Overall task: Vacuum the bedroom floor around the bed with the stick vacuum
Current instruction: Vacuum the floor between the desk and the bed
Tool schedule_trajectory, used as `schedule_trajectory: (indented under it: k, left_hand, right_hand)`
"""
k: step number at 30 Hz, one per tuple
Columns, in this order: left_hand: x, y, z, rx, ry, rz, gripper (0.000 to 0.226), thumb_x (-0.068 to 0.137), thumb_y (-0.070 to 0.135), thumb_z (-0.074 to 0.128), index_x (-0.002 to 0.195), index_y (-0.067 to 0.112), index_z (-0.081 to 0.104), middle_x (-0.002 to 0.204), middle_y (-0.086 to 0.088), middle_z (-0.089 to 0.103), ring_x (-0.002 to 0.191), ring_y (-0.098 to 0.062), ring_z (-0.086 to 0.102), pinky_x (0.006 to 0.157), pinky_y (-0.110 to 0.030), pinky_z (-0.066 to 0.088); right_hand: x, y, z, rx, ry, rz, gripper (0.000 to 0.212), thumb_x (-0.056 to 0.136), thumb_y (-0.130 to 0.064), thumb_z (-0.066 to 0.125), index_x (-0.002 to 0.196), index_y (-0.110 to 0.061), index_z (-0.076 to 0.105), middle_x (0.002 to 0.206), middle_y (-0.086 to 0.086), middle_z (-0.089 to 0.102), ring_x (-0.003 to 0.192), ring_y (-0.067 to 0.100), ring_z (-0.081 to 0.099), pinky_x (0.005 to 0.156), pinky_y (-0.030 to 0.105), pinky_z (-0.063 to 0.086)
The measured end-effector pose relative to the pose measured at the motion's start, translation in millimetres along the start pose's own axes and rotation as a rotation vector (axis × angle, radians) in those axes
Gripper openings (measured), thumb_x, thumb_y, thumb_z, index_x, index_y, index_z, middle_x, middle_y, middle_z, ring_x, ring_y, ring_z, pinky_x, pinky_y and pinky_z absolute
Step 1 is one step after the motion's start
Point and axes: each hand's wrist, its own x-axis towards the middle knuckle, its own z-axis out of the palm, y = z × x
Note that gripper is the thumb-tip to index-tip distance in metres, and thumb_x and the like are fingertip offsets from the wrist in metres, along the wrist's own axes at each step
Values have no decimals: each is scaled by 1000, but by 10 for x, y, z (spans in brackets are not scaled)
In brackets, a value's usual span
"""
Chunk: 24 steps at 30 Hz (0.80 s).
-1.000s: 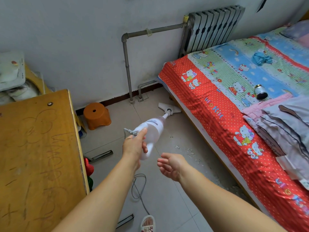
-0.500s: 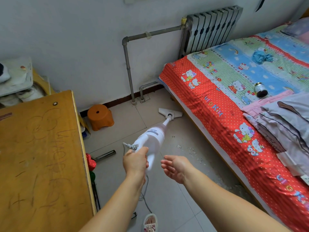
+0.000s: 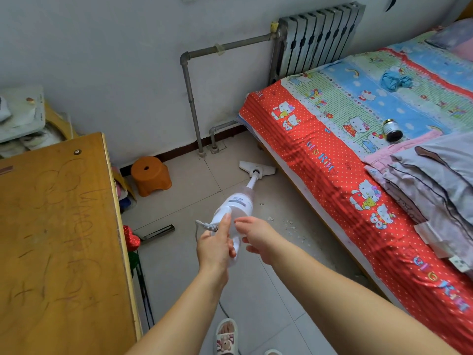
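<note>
Yellow-brown wood fills the left of the frame: a scratched desk [image 3: 56, 239], with an orange stool [image 3: 151, 175] on the floor at its upper right. At centre, the left hand [image 3: 215, 248] grips the white stick vacuum [image 3: 236, 207] by its handle, thumb stretched along the body. The right hand [image 3: 257, 237] sits just beside it, fingers loosely spread, fingertips at the handle. The vacuum's floor head [image 3: 257, 169] rests on the tiles beside the bed [image 3: 332, 160], which fills the right.
</note>
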Motion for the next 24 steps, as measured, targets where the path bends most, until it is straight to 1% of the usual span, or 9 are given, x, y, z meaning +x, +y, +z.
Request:
schedule_trajectory:
  k: [4, 6, 9, 12, 15, 18, 20, 22, 24]
  left_hand:
    - [-95, -124, -92, -59, 28, -11, 42, 83, 35, 70, 61, 12, 42, 34, 4, 37, 30, -11, 33, 47, -23, 33]
    - [-136, -159, -128, -86, 42, -16, 40, 82, 33, 70, 63, 11, 43, 34, 4, 37, 29, -11, 32, 43, -20, 34]
    - [-170, -177, -121, -96, 53, -14, 37, 83, 31, 69, 65, 11, 44, 34, 2, 36, 30, -12, 32, 38, -15, 33]
    - [-164, -139, -23, -100, 36, -2, 36, 83, 28, 70, 65, 12, 44, 33, 3, 35, 28, -11, 31, 36, -14, 32]
    - [-146, -71, 99, -119, 12, -14, 35, 84, 27, 70, 66, 12, 43, 33, 3, 35, 28, -11, 30, 40, -16, 33]
    - [-149, -19, 162, -153, 1, -31, 36, 83, 28, 71, 67, 12, 43, 33, 3, 35, 28, -11, 30, 48, -21, 33]
    - [-184, -24, 163, -173, 1, -41, 37, 81, 29, 72, 67, 12, 43, 34, 2, 35, 29, -13, 30, 52, -24, 34]
    - [-258, -60, 126, -176, 11, -44, 38, 80, 30, 73, 67, 12, 43, 35, 1, 35, 31, -14, 30, 52, -25, 34]
    - [-326, -106, 77, -167, 26, -41, 38, 80, 31, 73, 68, 12, 43, 36, 2, 35, 31, -14, 30, 50, -24, 32]
  right_hand:
    - [14, 310, 144, -165, -26, -3, 38, 92, -17, 51, 130, -14, 57, 110, 4, 59, 92, 16, 51, 80, 26, 41]
    - [-29, 416, 182, -223, -16, -26, 37, 91, -17, 54, 127, -13, 61, 114, 5, 63, 92, 15, 54, 79, 23, 42]
    - [-77, 509, 187, -293, 39, -52, 36, 90, -19, 55, 126, -15, 60, 124, 1, 62, 105, 17, 59, 87, 24, 44]
    - [-38, 525, 181, -148, 79, -24, 39, 88, -18, 56, 127, -15, 58, 125, 4, 62, 100, 19, 60, 97, 31, 49]
    - [22, 474, 124, 74, 71, 36, 40, 82, -12, 61, 122, -16, 58, 119, 12, 62, 101, 26, 64, 98, 41, 51]
    - [18, 418, 24, 260, -25, 89, 18, 80, -1, 59, 97, -7, 62, 92, 17, 68, 73, 24, 66, 96, 44, 52]
    - [-5, 436, -15, 293, -61, 120, 16, 82, 2, 57, 93, -6, 63, 80, 11, 68, 65, 24, 66, 97, 45, 51]
    - [-55, 495, -5, 290, -76, 133, 20, 81, 2, 56, 97, -7, 64, 83, 12, 67, 66, 27, 66, 93, 44, 54]
    - [-102, 564, 39, 306, -83, 137, 23, 80, 3, 54, 99, -7, 63, 88, 14, 64, 65, 27, 65, 78, 37, 59]
